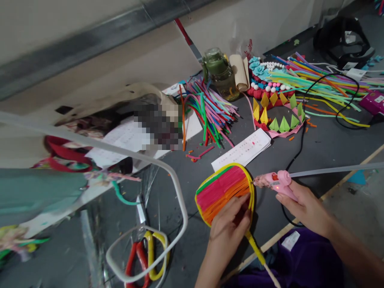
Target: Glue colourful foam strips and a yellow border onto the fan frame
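A round paddle (220, 188) with a yellow rim, a face of green, pink and orange strips and a yellow-wrapped handle (255, 247) lies low over the dark table. My left hand (229, 228) rests on its lower right part, fingers curled at the rim; whether they pinch anything is hidden. To the right, my right hand (304, 206) grips a pink glue gun (280, 184) with a small light lit. The gun's nozzle meets or nearly meets the yellow rim at the upper right. A clear glue stick (336, 169) extends from the gun's rear.
Red-handled scissors (136, 260) and yellow-handled ones (157, 254) lie lower left, beneath a white curved tube (180, 196). Behind are pipe cleaners (207, 108), a green-lidded jar (220, 74), folded paper (243, 150) and a paper-pointed crown (283, 124). A black cable (297, 154) runs near my right hand.
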The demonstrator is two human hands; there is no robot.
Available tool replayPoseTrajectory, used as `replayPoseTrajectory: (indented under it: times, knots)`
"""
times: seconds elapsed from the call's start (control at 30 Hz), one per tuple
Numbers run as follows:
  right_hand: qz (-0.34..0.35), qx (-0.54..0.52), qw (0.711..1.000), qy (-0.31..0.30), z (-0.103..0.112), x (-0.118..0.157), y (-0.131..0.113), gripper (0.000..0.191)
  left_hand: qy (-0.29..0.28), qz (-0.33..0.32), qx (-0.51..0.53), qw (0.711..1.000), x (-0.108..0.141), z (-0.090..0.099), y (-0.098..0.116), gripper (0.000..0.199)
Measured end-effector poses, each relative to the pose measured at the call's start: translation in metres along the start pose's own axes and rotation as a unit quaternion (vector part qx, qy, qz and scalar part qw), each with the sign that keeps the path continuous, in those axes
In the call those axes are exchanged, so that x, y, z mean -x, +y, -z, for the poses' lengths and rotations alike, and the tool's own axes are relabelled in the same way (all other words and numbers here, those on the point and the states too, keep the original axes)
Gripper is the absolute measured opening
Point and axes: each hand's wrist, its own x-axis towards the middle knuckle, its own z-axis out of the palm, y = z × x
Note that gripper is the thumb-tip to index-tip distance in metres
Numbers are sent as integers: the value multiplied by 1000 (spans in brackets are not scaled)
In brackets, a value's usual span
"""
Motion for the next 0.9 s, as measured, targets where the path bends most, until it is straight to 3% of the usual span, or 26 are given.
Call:
replayPoseTrajectory:
  times: [0.27,0.9]
  knots:
    - [47,-14,999,7,1,2,-3,45,0,23,11,1000,2,1,1,31]
    - [39,-17,999,-6,3,3,-2,46,7,23,15,1000,0,1,5,26]
